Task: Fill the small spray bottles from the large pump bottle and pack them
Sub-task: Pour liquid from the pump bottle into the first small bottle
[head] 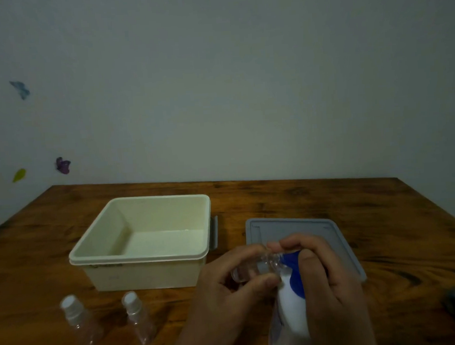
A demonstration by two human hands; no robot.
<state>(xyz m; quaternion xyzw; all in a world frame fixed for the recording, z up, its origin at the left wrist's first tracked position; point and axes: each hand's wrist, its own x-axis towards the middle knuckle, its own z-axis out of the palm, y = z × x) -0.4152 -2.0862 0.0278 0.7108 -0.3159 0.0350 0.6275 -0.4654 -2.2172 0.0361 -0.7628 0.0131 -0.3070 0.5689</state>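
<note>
Presently the left hand (228, 284) pinches a small bottle (256, 266) lying sideways, mouth rightward against the pump spout (290, 261), which the right hand's (331, 280) curled fingers grip just beside it.

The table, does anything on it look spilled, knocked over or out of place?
Nothing stands out. No spill shows on the table; the two capped small bottles stand upright, the cream box sits open, and its grey lid lies flat beside it.
</note>
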